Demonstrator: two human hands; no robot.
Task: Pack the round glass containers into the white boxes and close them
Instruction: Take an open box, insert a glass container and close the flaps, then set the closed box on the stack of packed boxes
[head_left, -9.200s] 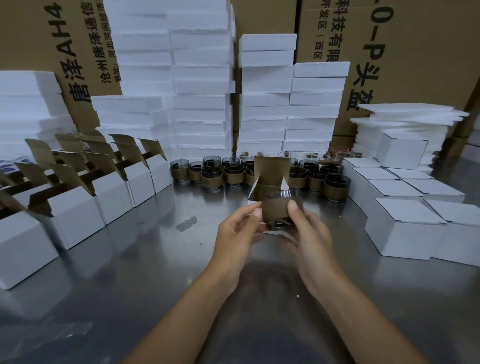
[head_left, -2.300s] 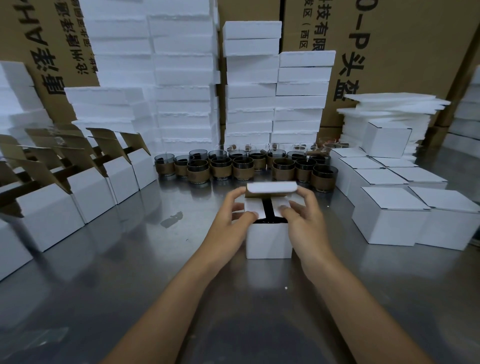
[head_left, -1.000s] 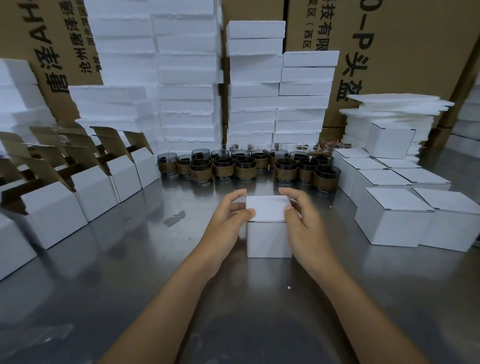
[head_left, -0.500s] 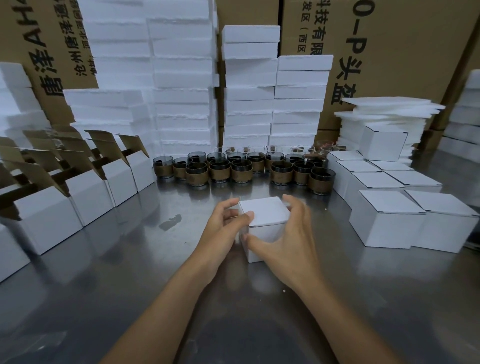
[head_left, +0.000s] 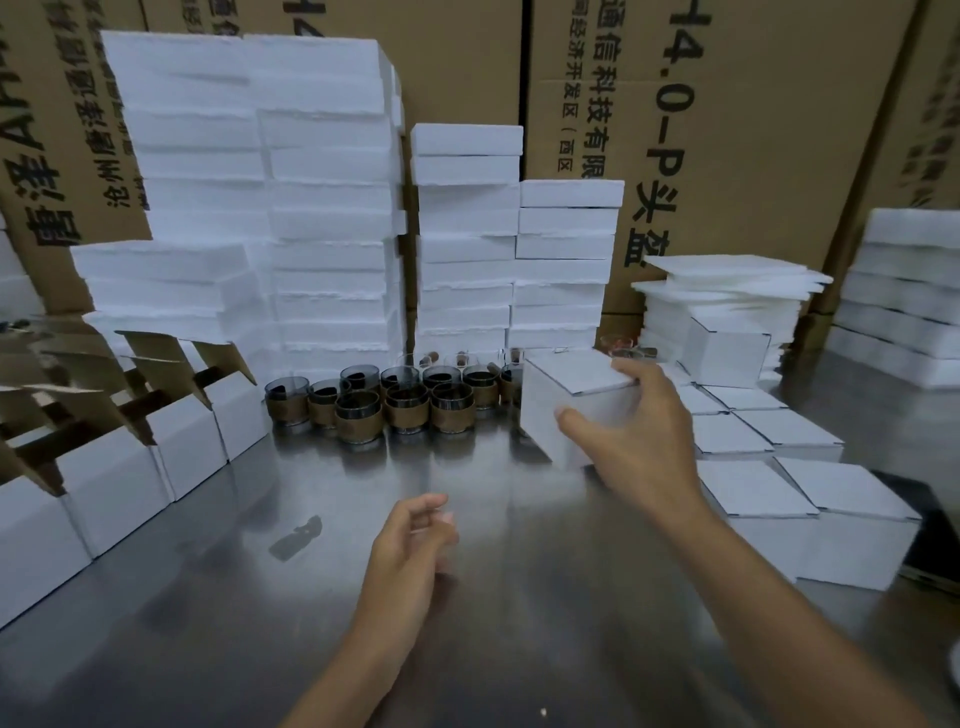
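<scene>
Clutching a smooth cubic white box (head_left: 543, 415) is the right hand (head_left: 641, 441); the left hand (head_left: 410, 556) hangs slack.

Right hand (head_left: 644, 441) reaches forward, arm outstretched, thumb and fingers gripping a box (head_left: 550, 415); left hand (head_left: 410, 545) hovers lower, fingers loosely curled, holding nothing

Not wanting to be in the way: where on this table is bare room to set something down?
The steel table's middle and near edge are bare, bordered by open boxes left, glass containers behind, closed boxes right. The left hand hovers there. The back and sides are crowded.
</scene>
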